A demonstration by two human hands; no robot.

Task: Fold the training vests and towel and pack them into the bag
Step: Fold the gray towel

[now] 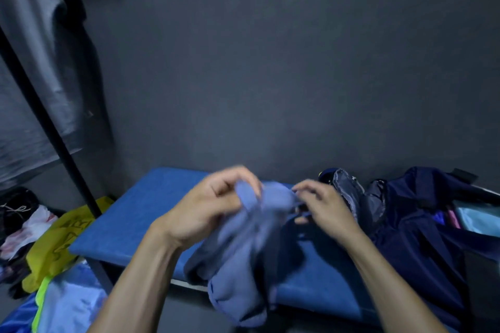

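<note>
Training vest (238, 259), pale blue, held up over the front of the blue worktop (130, 222), lower part hanging crumpled below the front edge; blurred. Far left: grey fabric (40, 62) hanging against the dark wall, black pole (54, 140) slanting down past it. Lower left: dark and white clutter (24, 222), then yellow fabric (54, 246) draped beside the worktop's left corner, then light blue and neon-green garments (65, 303) piled at the bottom edge. Centre: left hand (208, 205) raised above the worktop, fingers curled, pinching a top fold of the vest between thumb and fingers. Just right of it: right hand (322, 205), fingers bent, gripping the vest's other upper edge where a dark trim shows; exact contact blurred. Right: navy bag (422, 230) resting on the worktop's right end against the wall, mouth open, grey lining visible at the left flap, pale blue and pink items showing inside at far right.
</note>
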